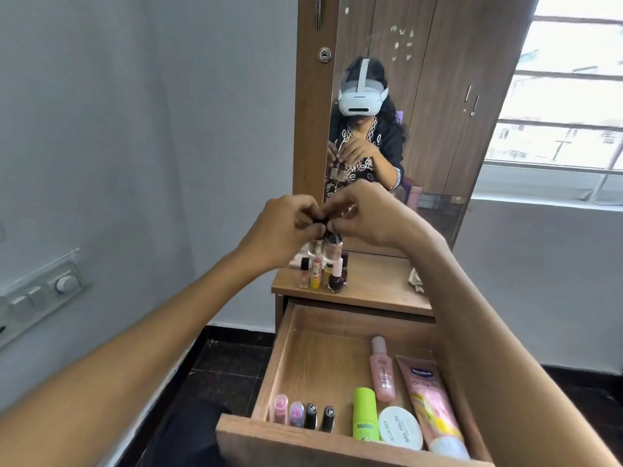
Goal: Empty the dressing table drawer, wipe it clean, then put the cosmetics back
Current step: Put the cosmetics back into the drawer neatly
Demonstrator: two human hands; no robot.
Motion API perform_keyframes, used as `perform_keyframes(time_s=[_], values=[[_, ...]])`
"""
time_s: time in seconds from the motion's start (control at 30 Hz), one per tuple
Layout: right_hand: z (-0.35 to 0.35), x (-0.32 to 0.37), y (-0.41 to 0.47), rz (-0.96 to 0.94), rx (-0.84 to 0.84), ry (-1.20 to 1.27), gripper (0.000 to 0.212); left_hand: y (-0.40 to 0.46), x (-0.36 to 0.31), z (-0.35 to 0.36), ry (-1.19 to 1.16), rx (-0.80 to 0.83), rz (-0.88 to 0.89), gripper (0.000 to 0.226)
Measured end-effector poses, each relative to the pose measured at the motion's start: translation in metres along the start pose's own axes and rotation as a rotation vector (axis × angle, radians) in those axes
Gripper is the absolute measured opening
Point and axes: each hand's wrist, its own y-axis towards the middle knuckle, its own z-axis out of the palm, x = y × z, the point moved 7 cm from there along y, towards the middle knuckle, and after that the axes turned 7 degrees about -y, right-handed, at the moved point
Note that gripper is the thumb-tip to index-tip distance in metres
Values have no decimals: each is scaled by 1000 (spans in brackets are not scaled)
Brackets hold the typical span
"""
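The wooden drawer [273, 365] is pulled out below the dressing table top [377, 286]. Inside it lie a pink bottle [383, 372], a Vaseline tube [433, 402], a green tube [365, 416], a white round jar [400, 428], two pink lip balms [287, 409] and two black lipsticks [318, 417]. Above the table top, my left hand [281, 229] and my right hand [369, 214] meet, each pinching the black cap of a beige foundation bottle [333, 248]. The two bottles stand side by side at the mirror's foot.
Several small bottles stand in front of the foundation bottles: a clear vial [304, 273], a yellow bottle [316, 273], a dark nail polish [337, 276]. A crumpled cloth [415, 279] lies at the top's right edge. The mirror [421, 112] rises behind. A switch panel [40, 294] is on the left wall.
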Motion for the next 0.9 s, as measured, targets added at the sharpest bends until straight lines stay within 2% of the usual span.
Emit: perform_keyframes(time_s=[0.27,0.4,0.53,0.8,0.9], values=[[57,-13,-94,116,150,143,27,-86,20,58,-149,124,-103,10],[94,-32,-120,214,176,270,31,-108,43,87,-122,214,-118,4],[127,-45,-140,273,179,299,33,-122,60,106,-133,312,-130,4],[161,-54,-160,362,220,368,33,-138,80,121,-177,383,-197,27],[167,-56,-164,377,229,378,36,-140,86,127,-169,422,-203,30]])
